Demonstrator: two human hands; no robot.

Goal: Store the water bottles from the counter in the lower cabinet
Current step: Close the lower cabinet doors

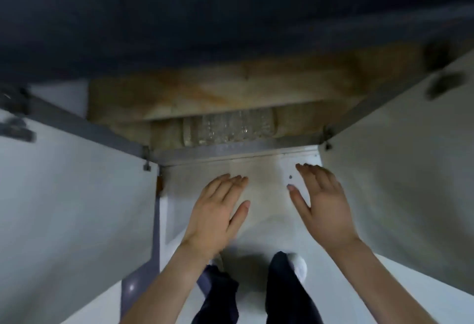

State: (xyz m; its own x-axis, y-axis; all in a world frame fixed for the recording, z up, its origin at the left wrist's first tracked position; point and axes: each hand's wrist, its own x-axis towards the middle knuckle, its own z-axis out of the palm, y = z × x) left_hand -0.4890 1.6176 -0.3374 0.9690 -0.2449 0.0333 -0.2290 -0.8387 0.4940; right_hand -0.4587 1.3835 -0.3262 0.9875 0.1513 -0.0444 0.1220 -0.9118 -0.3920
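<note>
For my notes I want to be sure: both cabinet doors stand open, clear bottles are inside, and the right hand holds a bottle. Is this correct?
One thing is wrong: the head view shows the right hand empty, with its fingers straight. The cabinet doors do stand open, and the clear bottles are inside.

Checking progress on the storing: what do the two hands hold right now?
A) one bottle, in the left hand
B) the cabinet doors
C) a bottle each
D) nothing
D: the left hand and the right hand are spread and empty before the open lower cabinet, where clear water bottles lie.
</note>
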